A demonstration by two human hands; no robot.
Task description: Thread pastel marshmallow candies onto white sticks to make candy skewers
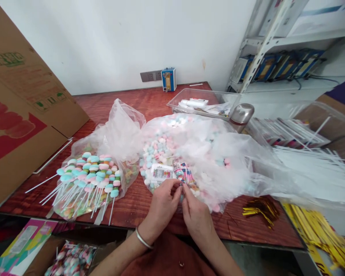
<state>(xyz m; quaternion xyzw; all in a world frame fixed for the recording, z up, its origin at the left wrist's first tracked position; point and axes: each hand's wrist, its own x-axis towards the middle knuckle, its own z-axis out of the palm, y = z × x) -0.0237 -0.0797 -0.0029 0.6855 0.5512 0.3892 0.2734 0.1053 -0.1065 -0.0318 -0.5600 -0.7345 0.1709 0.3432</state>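
Note:
My left hand (pixel 164 202) and my right hand (pixel 197 214) meet at the table's front middle, fingertips pinched together. Between them is the gathered end of a printed clear candy wrapper (pixel 180 168), its pink and blue body pointing away from me; the fingers cover the end itself. Left of it, a stack of flat printed wrappers (pixel 162 172) lies on a large clear bag of pastel marshmallows (pixel 158 147). Farther left, marshmallow skewers (pixel 89 172) on white sticks are piled on another clear bag (pixel 115 130). Gold twist ties (pixel 261 210) lie to the right of my right hand.
A cardboard box (pixel 25 96) stands at left. Behind the bags are a clear plastic bin (pixel 207 94) and a metal flask (pixel 242 115). White sticks (pixel 310 168) fill a container at right, near more gold ties (pixel 322 230). Wrapped sweets (pixel 71 258) sit below the table edge.

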